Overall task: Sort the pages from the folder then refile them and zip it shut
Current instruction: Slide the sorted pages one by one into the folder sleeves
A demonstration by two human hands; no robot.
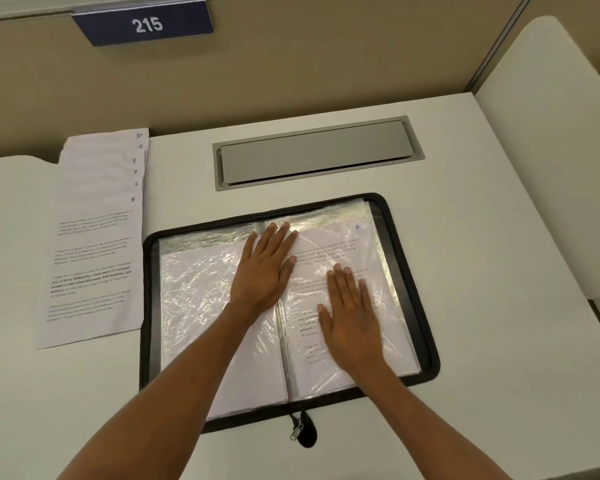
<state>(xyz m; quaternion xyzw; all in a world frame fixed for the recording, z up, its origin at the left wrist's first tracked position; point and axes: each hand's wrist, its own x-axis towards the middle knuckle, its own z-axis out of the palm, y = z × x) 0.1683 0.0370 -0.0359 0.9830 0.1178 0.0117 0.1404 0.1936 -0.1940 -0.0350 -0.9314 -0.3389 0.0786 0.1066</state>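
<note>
A black zip folder (413,271) lies open on the white desk, its clear plastic sleeves spread flat. The right sleeve holds a printed page marked 4 (357,237). The left sleeve (194,292) shows a blank white sheet. My left hand (264,268) presses flat across the spine near the top, fingers straight. On the lower part of page 4 my right hand (352,320) lies flat, fingers straight. The zip pull (298,432) hangs at the folder's near edge. Left of the folder, several loose pages (97,237) lie fanned, with numbers 5 to 10 showing.
A grey cable hatch (316,154) is set into the desk behind the folder. A blue plate reading 215 (146,25) hangs on the beige partition. A white side panel (548,133) bounds the desk on the right.
</note>
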